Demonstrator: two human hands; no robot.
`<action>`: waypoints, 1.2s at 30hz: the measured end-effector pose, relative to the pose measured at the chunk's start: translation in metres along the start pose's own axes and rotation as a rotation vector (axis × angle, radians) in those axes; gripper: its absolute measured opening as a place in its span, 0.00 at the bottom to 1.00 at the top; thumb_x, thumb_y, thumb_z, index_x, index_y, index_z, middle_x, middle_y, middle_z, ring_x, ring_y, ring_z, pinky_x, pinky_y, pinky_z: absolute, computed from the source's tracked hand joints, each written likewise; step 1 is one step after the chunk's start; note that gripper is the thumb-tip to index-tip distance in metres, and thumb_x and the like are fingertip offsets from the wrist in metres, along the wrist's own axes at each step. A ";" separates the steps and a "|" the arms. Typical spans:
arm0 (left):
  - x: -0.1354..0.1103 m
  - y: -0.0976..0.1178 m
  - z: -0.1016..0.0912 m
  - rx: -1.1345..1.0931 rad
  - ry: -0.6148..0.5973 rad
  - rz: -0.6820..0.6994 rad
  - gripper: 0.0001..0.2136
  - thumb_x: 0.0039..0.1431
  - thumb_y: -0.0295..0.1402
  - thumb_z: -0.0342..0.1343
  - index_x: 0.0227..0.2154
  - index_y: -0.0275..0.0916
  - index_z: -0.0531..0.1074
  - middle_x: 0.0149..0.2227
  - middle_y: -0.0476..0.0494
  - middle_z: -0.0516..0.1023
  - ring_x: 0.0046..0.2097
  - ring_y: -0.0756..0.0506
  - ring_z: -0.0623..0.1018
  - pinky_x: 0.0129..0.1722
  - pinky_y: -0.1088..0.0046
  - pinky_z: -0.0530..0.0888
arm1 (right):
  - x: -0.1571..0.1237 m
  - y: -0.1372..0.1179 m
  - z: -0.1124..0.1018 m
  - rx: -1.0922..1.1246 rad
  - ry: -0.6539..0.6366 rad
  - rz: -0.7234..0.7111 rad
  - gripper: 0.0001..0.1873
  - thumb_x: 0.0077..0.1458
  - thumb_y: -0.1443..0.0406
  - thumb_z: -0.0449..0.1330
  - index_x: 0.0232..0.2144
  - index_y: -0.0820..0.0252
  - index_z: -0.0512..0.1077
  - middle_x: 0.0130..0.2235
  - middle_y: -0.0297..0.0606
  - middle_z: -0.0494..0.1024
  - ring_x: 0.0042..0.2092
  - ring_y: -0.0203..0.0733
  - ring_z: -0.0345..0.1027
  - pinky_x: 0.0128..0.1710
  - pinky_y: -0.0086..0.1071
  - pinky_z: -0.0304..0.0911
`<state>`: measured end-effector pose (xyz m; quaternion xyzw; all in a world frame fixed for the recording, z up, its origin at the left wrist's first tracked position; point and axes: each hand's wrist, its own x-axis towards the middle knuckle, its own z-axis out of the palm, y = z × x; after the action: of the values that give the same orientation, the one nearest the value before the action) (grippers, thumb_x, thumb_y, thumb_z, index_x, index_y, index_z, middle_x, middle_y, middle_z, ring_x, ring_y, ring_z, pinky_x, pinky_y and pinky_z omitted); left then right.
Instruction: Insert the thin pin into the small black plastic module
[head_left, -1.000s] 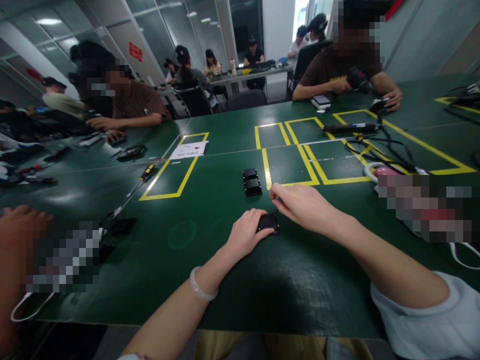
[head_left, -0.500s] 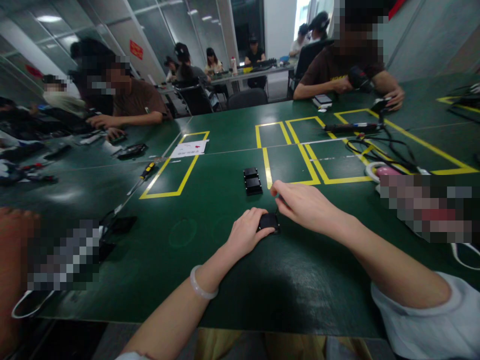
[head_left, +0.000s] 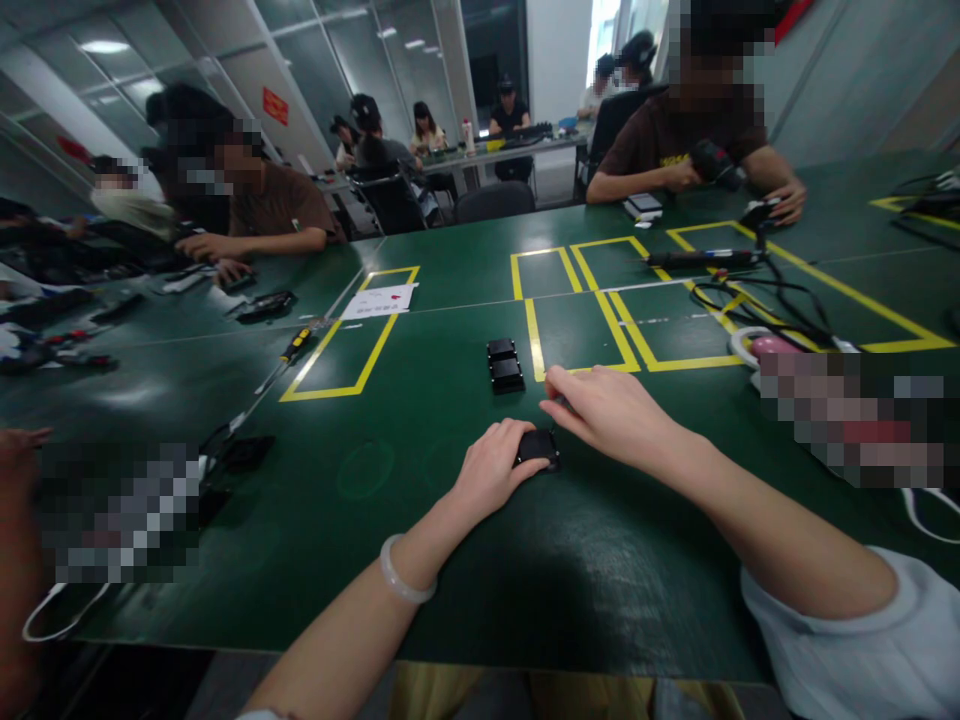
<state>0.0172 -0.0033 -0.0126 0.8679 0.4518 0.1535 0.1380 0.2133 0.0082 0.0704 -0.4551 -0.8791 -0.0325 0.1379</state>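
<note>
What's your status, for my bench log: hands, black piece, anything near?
Left hand: fingers and thumb on black piece, on green table. Right hand: curled close beside it, any grip hidden. Similar black pieces lie just beyond, apart from both hands.

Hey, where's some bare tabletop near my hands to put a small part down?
Free tabletop: between your forearms, on the near side of the black block under your left hand; also left of that hand, toward the left yellow-taped rectangle. It's crowded at right around the tangled black cables, and tight between the block and your right hand.
</note>
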 end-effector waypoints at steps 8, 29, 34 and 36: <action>0.000 0.000 0.000 0.007 -0.005 -0.003 0.17 0.62 0.44 0.52 0.48 0.40 0.64 0.45 0.43 0.71 0.45 0.41 0.72 0.43 0.64 0.71 | -0.001 -0.001 0.000 0.077 0.020 0.003 0.09 0.62 0.64 0.47 0.42 0.60 0.63 0.33 0.38 0.77 0.33 0.41 0.69 0.28 0.31 0.49; 0.000 0.000 0.001 0.010 -0.006 -0.010 0.17 0.62 0.44 0.53 0.48 0.40 0.64 0.45 0.43 0.71 0.46 0.41 0.72 0.43 0.64 0.71 | -0.001 0.000 0.003 0.068 0.053 -0.007 0.08 0.61 0.65 0.48 0.41 0.60 0.64 0.34 0.39 0.77 0.33 0.41 0.70 0.30 0.31 0.51; -0.001 0.000 0.002 0.008 0.004 -0.006 0.17 0.62 0.45 0.52 0.48 0.40 0.64 0.44 0.43 0.72 0.45 0.41 0.72 0.43 0.64 0.71 | 0.000 0.000 0.003 0.003 0.009 0.033 0.11 0.63 0.59 0.48 0.36 0.59 0.65 0.30 0.37 0.77 0.30 0.41 0.69 0.29 0.32 0.50; -0.001 0.000 0.001 0.006 0.002 -0.006 0.17 0.62 0.45 0.52 0.48 0.40 0.64 0.45 0.43 0.71 0.45 0.41 0.72 0.43 0.64 0.71 | 0.001 0.000 0.004 -0.008 0.000 0.026 0.10 0.64 0.60 0.47 0.36 0.59 0.65 0.30 0.37 0.77 0.30 0.41 0.69 0.29 0.32 0.50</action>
<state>0.0173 -0.0039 -0.0136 0.8667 0.4552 0.1525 0.1353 0.2121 0.0097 0.0665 -0.4671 -0.8729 -0.0341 0.1365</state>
